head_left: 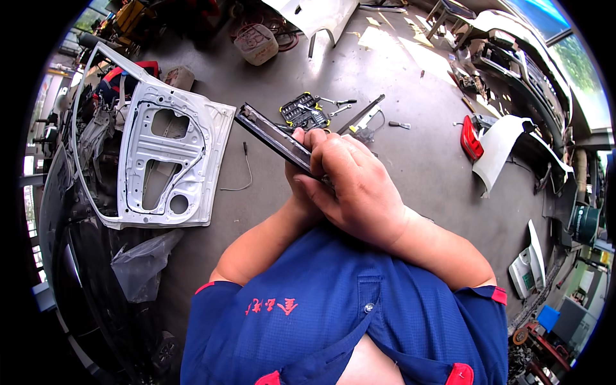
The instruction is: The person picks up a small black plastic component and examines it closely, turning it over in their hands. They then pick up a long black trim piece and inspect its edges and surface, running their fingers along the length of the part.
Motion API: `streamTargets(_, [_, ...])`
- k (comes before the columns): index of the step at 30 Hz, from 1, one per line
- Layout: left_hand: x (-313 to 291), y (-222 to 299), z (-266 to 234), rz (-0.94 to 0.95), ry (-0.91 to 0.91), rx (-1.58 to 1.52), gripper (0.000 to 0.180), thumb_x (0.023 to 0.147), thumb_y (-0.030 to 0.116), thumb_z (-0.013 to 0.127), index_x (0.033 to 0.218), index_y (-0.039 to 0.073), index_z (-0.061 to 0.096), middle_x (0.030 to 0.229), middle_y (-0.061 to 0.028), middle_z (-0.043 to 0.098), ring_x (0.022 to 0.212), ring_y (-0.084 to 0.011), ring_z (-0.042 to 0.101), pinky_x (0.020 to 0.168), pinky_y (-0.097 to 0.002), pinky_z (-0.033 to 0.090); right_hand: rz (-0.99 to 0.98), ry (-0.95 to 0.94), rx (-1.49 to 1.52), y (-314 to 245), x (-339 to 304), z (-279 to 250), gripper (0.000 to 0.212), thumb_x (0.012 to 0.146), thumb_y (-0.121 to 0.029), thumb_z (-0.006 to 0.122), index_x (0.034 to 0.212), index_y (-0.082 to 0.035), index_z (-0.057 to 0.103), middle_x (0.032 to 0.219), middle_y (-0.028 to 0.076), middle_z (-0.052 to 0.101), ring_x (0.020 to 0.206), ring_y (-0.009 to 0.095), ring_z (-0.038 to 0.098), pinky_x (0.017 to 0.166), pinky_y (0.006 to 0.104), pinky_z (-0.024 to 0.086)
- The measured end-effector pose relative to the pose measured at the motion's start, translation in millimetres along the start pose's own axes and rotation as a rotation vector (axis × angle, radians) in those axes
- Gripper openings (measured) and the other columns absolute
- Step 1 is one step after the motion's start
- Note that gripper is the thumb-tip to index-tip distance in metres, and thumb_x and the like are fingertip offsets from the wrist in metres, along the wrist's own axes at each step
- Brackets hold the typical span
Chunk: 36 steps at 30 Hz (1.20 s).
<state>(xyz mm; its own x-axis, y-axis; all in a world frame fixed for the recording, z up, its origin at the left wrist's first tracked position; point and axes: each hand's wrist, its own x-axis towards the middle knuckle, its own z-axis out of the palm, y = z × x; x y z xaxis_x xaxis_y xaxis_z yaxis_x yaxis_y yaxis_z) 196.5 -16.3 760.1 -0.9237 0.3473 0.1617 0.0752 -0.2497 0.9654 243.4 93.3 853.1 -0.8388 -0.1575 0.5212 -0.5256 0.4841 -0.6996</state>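
Observation:
A long black trim strip (272, 136) with a channel along it slants across in front of my chest, its far end pointing up and left. My right hand (357, 186) is closed over the strip's near end, the fingers bent on top. Under it and partly hidden by it, my left hand (301, 185) grips the same strip from below. Where my palms meet, the end of the strip cannot be seen. Beyond my hands, an opened tool case (303, 110) with a black inside and yellow latches lies on the floor.
A bare white car door (212, 154) stands at left, beside a dark car body (96, 276) and clear plastic sheeting (144, 263). Another narrow strip (367, 112) and a screwdriver (399, 124) lie ahead. At right are a red tail light (471, 140) and a white panel (500, 151).

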Motion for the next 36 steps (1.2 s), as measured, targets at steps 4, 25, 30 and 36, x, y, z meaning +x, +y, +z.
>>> streamTargets(4, [2, 5, 3, -0.076, -0.037, -0.494, 0.051, 0.11, 0.048, 0.024, 0.073, 0.015, 0.032, 0.073, -0.0027, 0.041, 0.073, -0.0182, 0.041, 0.075, -0.0374, 0.038, 0.034, -0.111, -0.06, -2, 3, -5, 0.033, 0.082, -0.009, 0.076, 0.103, -0.001, 0.052, 0.107, 0.021, 0.06, 0.099, 0.039, 0.061, 0.091, 0.0449, 0.05])
streamTargets(25, [9, 3, 8, -0.139, -0.07, -0.884, 0.053, 0.111, 0.049, 0.024, 0.072, 0.015, 0.034, 0.07, -0.0022, 0.04, 0.069, -0.0181, 0.041, 0.073, -0.0362, 0.038, 0.004, -0.017, 0.013, 2, 3, -9, 0.034, 0.081, -0.01, 0.077, 0.1, 0.001, 0.052, 0.105, 0.022, 0.06, 0.099, 0.04, 0.061, 0.093, 0.0458, 0.05])
streamTargets(30, [6, 4, 7, -0.09, -0.044, -0.676, 0.053, 0.111, 0.05, 0.023, 0.072, 0.015, 0.034, 0.069, -0.002, 0.039, 0.068, -0.0183, 0.041, 0.073, -0.0356, 0.039, -0.001, -0.076, -0.038, 4, 4, -7, 0.034, 0.08, -0.011, 0.077, 0.099, 0.0, 0.051, 0.104, 0.021, 0.061, 0.097, 0.039, 0.061, 0.092, 0.0463, 0.05])
streamTargets(36, [7, 2, 9, -0.042, -0.017, -0.582, 0.054, 0.111, 0.05, 0.024, 0.071, 0.016, 0.034, 0.068, -0.0018, 0.04, 0.068, -0.0182, 0.041, 0.072, -0.0355, 0.039, 0.028, -0.1, -0.083, 1, 3, -8, 0.036, 0.08, -0.01, 0.078, 0.101, 0.0, 0.051, 0.104, 0.022, 0.06, 0.099, 0.04, 0.061, 0.092, 0.0468, 0.05])
